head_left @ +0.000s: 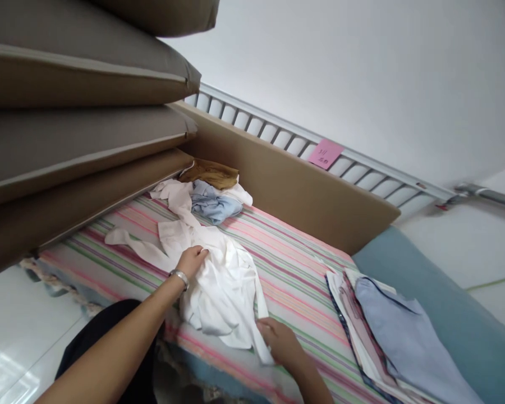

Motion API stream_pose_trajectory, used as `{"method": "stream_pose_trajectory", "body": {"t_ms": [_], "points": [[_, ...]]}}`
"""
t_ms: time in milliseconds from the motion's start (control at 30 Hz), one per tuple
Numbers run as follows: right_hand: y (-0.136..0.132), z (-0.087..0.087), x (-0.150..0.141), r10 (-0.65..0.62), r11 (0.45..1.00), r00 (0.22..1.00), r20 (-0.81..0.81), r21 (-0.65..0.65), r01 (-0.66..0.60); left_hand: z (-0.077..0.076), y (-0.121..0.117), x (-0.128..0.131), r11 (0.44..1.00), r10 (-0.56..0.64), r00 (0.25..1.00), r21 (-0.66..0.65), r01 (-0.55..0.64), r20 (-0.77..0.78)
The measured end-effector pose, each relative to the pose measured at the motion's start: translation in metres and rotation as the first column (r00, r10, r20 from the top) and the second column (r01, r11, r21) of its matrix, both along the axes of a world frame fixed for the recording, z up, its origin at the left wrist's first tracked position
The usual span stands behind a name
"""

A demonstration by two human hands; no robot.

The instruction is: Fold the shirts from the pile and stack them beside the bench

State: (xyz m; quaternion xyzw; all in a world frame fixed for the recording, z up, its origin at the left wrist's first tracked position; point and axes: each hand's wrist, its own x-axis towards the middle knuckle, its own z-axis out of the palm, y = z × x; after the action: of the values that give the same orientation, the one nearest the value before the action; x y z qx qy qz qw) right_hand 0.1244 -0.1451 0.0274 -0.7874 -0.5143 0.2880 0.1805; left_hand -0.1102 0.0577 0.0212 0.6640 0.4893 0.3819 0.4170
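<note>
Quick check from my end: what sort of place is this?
Probably a room in a home, perhaps a bedroom or lounge: large padded cushions are stacked at the left, a striped cover is spread out, and folded clothes lie at the right.

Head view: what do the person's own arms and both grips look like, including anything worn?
The left grip is ungloved, with a silvery band around its wrist. The right grip is ungloved too, with no band visible. No sleeves show on either forearm.
</note>
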Motion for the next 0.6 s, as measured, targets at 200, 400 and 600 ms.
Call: {"method": "stream_pose_trajectory", "body": {"t_ms": [200,400,600], "points": [[0.005,0.006,0.003,-0.106,0.984,0.987,0.118,0.158,0.086,0.000,-0.015,-0.013,0.980,-0.184,0.982,-0.069,0.187,0.046],[0.066,0.011,-0.011,0.145,0.935,0.896,0.419,0.239,-0.262,-0.010,-0.026,-0.049,0.952,-0.241,0.958,-0.153,0.264,0.152],[0.097,-0.003,-0.013,0.203,0.935,0.887,0.416,0.187,-0.302,-0.027,-0.017,-0.056,0.965,-0.250,0.965,-0.109,0.241,-0.080]]}}
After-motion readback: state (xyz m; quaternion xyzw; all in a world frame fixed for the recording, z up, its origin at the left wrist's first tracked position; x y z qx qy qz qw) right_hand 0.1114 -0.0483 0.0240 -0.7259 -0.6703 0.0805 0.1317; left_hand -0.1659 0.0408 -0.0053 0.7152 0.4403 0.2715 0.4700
